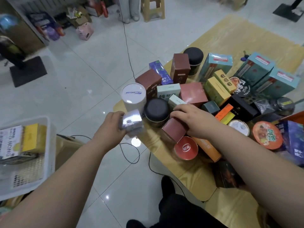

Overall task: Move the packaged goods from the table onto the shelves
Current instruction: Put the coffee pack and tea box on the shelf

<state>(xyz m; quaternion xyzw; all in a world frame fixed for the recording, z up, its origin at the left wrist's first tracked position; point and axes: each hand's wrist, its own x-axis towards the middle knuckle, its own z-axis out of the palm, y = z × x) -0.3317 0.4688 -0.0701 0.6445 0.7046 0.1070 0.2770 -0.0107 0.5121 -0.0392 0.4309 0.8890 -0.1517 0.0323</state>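
**Q:** Where are the packaged goods?

**A:** They are crowded on the table (pixel 189 176), which carries a glossy, creased yellow cover. 2 items are in hand.
- The left hand (pixel 111 125) grips a small silver box (pixel 131 120) with a mirror-like foil surface, at the table's left edge.
- The right hand (pixel 192 119) curls its fingers over the upper end of a dark red box (pixel 172 131). The box is matte cardboard, rectangular and tilted, at the near-left part of the pile.

**Q:** What is hard to make out?

**A:** The silver box is blurred and its print cannot be read. The right thumb is out of sight. The right forearm covers part of an orange box (pixel 208 149).

**Q:** What lies around them?

**A:**
- A white cylindrical canister (pixel 134 97) stands upright just beside the silver box.
- A squat jar with a black matte lid (pixel 157 111) sits between the 2 hands.
- A round tin with a red lid (pixel 185 149) lies against the dark red box's lower end.
- A noodle bowl (pixel 267 137) with an orange printed lid lies farther right.
- A white perforated plastic basket (pixel 47 145) holding boxes is at left.
- A black cable (pixel 128 60) runs across the glossy floor tiles.
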